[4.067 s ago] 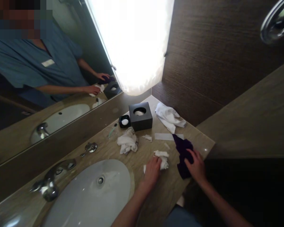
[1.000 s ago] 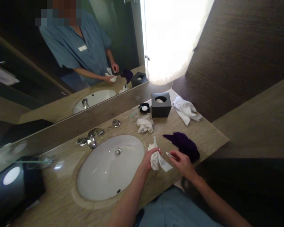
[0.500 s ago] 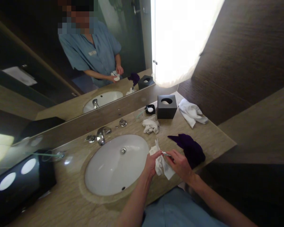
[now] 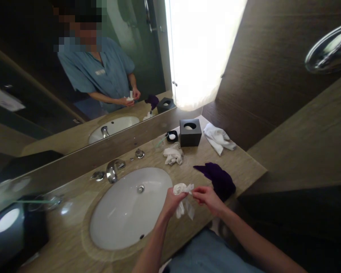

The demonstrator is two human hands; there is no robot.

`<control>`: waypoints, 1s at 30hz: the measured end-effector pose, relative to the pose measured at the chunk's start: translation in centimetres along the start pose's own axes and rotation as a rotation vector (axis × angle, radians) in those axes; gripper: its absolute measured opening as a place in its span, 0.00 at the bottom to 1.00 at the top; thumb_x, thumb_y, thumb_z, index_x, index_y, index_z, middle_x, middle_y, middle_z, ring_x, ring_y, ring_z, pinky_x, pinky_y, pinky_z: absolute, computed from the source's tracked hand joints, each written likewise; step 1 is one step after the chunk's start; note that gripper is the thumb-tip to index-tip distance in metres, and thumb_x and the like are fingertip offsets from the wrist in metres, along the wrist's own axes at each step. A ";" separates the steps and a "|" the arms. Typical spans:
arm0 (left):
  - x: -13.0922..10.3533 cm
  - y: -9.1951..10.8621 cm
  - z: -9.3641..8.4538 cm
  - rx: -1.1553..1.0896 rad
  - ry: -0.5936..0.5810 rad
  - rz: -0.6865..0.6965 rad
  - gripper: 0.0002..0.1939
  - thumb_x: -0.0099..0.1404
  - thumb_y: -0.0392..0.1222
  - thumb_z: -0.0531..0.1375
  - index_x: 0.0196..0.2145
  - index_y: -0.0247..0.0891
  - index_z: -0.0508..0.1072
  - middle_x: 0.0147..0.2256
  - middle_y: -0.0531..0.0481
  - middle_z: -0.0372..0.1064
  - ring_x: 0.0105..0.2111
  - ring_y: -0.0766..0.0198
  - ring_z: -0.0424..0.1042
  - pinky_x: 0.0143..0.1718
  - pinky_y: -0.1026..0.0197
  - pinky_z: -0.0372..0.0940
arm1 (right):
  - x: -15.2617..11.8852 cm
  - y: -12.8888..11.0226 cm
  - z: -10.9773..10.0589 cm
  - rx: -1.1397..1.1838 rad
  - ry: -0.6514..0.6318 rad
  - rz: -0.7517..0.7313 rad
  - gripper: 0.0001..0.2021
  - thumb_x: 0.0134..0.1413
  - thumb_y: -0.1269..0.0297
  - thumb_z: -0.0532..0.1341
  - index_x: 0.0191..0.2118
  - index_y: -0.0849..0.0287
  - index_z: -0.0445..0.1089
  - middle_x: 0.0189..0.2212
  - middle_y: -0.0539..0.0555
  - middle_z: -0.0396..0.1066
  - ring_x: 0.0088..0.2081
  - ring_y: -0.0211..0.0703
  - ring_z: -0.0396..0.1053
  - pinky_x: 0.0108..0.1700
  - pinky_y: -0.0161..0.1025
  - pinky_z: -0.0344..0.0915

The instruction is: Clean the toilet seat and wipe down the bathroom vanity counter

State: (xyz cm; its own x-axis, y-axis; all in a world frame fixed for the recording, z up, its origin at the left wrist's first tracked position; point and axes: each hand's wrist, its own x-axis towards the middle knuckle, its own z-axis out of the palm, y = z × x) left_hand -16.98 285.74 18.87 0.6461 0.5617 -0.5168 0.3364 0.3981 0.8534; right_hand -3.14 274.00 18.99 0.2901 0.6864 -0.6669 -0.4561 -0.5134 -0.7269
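Note:
A crumpled, thin white tissue-like piece (image 4: 179, 189) is gripped in my left hand (image 4: 172, 203), over the near right rim of the basin. Loose ends of it hang below the fingers. My right hand (image 4: 208, 199) is closed in a pinch at the right end of the white piece; its fingertips meet the bunched edge there. Just behind my right hand a dark purple cloth (image 4: 223, 180) lies heaped on the counter. Farther back sits a crumpled white cloth (image 4: 174, 154). My palms are hidden.
The white oval basin (image 4: 125, 220) with a chrome faucet (image 4: 111, 172) lies to the left. Toward the back stand a black tissue box (image 4: 190, 137), a small black dish (image 4: 172, 137) and a white towel (image 4: 218, 138). A mirror (image 4: 156, 45) rises behind the counter.
The white piece, spread and hanging before, is now more bunched on top of my left hand. My right hand has shifted slightly along its edge. The view has swung right, bringing in a chrome fitting.

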 end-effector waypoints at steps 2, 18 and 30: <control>0.1 -0.1 0.4 -0.020 0.064 -0.014 0.19 0.51 0.50 0.67 0.28 0.31 0.68 0.26 0.53 0.61 0.27 0.70 0.57 0.30 0.65 0.54 | -0.2 0.2 0.5 -0.170 0.142 -0.140 0.25 0.40 0.45 0.66 0.34 0.65 0.76 0.23 0.52 0.68 0.24 0.36 0.60 0.29 0.37 0.55; -0.5 0.3 0.6 -0.158 0.052 -0.021 0.20 0.46 0.44 0.72 0.33 0.28 0.76 0.29 0.48 0.72 0.30 0.67 0.67 0.36 0.64 0.62 | -1.1 1.3 2.3 0.233 0.114 -0.029 0.35 0.35 0.31 0.67 0.34 0.61 0.61 0.19 0.44 0.61 0.16 0.28 0.50 0.19 0.31 0.40; -0.6 -0.1 1.3 -0.483 0.209 -0.131 0.28 0.37 0.43 0.77 0.35 0.28 0.75 0.29 0.50 0.72 0.28 0.67 0.69 0.33 0.63 0.64 | -1.5 2.0 2.4 -0.417 0.141 -0.458 0.12 0.60 0.54 0.54 0.41 0.59 0.61 0.24 0.50 0.66 0.25 0.40 0.66 0.31 0.37 0.63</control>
State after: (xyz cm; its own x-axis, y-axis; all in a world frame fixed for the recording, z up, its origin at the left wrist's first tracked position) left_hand -16.52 284.43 19.17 0.4535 0.5978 -0.6611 0.0202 0.7347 0.6781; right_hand -6.50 273.21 18.92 0.4995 0.8238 -0.2680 0.0981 -0.3612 -0.9273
